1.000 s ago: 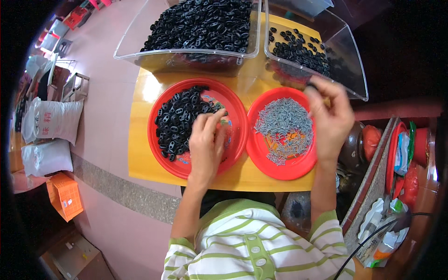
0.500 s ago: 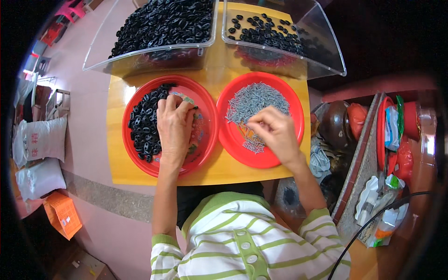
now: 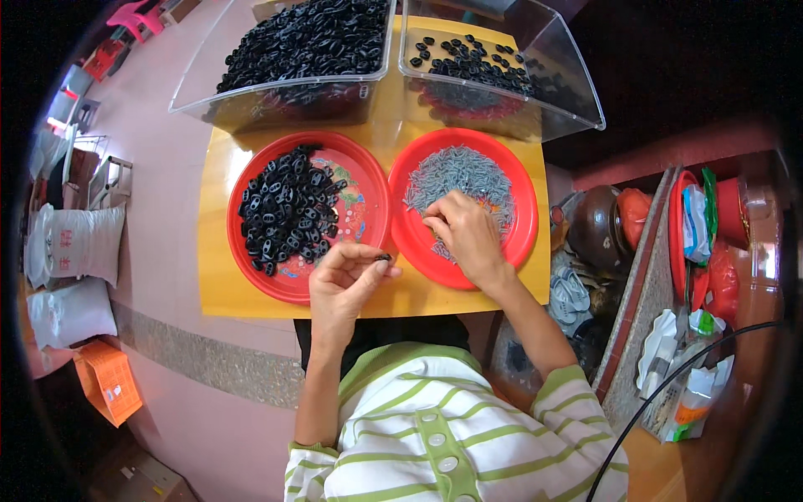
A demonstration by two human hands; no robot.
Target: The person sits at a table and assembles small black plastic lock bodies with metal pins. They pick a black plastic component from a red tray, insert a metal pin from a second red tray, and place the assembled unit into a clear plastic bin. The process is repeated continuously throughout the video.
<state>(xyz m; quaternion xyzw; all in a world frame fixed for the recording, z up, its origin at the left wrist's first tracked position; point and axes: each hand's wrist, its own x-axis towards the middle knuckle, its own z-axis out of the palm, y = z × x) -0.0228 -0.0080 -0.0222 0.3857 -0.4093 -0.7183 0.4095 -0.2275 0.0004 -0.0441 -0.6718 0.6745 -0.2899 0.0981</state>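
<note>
The left hand pinches one black part at the left plate's near-right rim. The right hand dips into the right plate among uncountable screws; whether it grips any, I cannot tell. The two red plates leave a narrow bare strip along the table's front edge. Two clear bins stand behind, side by side.
</note>
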